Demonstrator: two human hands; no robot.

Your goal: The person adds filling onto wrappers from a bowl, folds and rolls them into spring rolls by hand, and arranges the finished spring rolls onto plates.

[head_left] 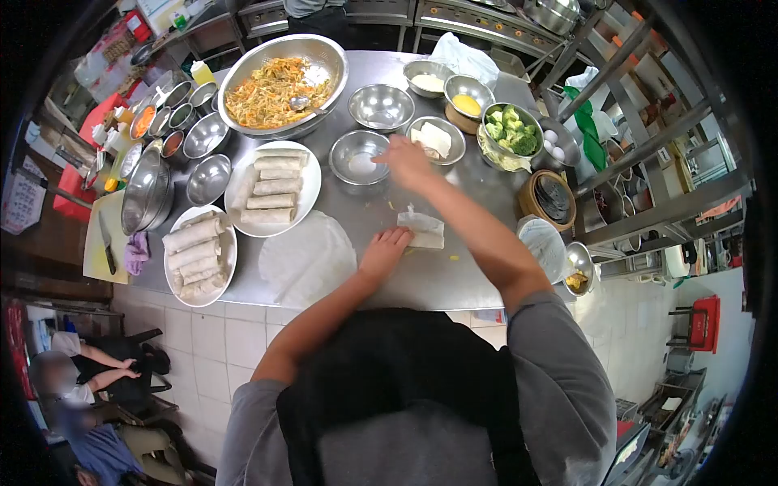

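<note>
My left hand (384, 253) rests at the left end of a partly rolled spring roll (426, 238), fingers curled on it. A loose flap of its thin wrapper sticks up on the far side. Over the right rim of a small metal bowl (353, 172) with a little whitish content is my right hand (408, 164), a finger stretched toward the inside; I see nothing held in it. A stack of round wrappers (308, 257) lies left of my left hand. Finished spring rolls (271, 188) fill a white round plate (311, 194), and more lie on an oval plate (232, 274).
A large bowl (339, 61) holds shredded filling with a spoon. Bowls of white slices (433, 141), yellow egg (467, 104) and broccoli (510, 130) stand to the right. A knife (108, 243) lies on a cutting board at the left. Metal rack bars (648, 223) flank the right side.
</note>
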